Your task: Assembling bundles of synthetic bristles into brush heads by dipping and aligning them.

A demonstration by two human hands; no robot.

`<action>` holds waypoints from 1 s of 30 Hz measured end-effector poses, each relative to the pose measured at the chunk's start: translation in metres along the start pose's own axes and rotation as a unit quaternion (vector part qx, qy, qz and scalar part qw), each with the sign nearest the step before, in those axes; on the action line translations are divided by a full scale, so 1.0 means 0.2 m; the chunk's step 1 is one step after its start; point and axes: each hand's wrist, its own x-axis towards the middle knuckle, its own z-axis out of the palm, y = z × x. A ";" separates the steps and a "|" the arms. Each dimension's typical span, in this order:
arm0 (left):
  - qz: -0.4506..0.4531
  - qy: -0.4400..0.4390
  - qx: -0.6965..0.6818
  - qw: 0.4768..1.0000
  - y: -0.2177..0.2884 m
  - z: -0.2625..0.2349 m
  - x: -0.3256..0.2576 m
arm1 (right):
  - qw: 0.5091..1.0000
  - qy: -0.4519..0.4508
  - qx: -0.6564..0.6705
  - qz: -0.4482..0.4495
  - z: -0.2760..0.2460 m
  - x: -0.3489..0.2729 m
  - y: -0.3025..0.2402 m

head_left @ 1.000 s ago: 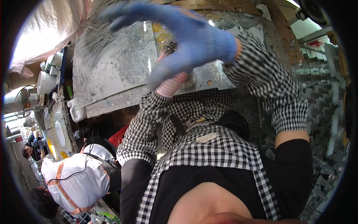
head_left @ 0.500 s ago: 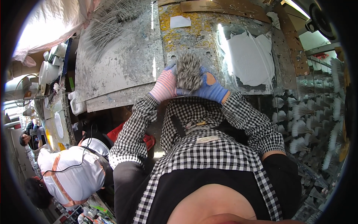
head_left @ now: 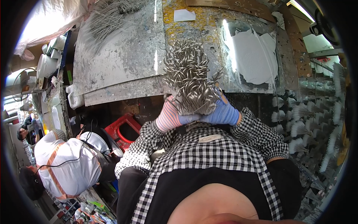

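Observation:
A thick bundle of thin grey wires (head_left: 188, 72) fans out in front of my body, at the table's near edge. Its many shiny upper tips are bent into small hooks. My left hand (head_left: 172, 115), in a pink striped glove, closes round the lower left of the bundle. On its lower right, my right hand (head_left: 223, 112) grips in a blue glove. The bundle hides many of my fingertips. A pile of similar loose wires (head_left: 106, 28) lies at the far left of the table.
The worn metal-topped table (head_left: 119, 63) spans the front. At its right lies a glass plate (head_left: 279, 56) with white paste (head_left: 253, 56); a small white paper (head_left: 184, 15) lies farther back. Racks of pale bristles (head_left: 298, 127) stand right. A red stool (head_left: 121, 130) and a co-worker (head_left: 69, 164) are left.
Both hands have come nearer to my body with the bundle. Its upper end has tipped toward me and spread, so the hooked tips show now.

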 end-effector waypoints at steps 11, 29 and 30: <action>-0.313 0.232 -0.150 0.909 -0.32 0.24 -0.22 | 0.700 0.010 0.523 0.486 0.16 -0.21 0.03; -0.139 0.423 0.074 0.892 0.18 -0.20 -0.33 | 0.924 0.171 0.147 0.309 -0.34 -0.17 -0.13; -0.171 0.379 -0.064 0.907 0.15 -0.03 -0.24 | 0.916 0.159 0.185 0.319 -0.24 -0.18 -0.13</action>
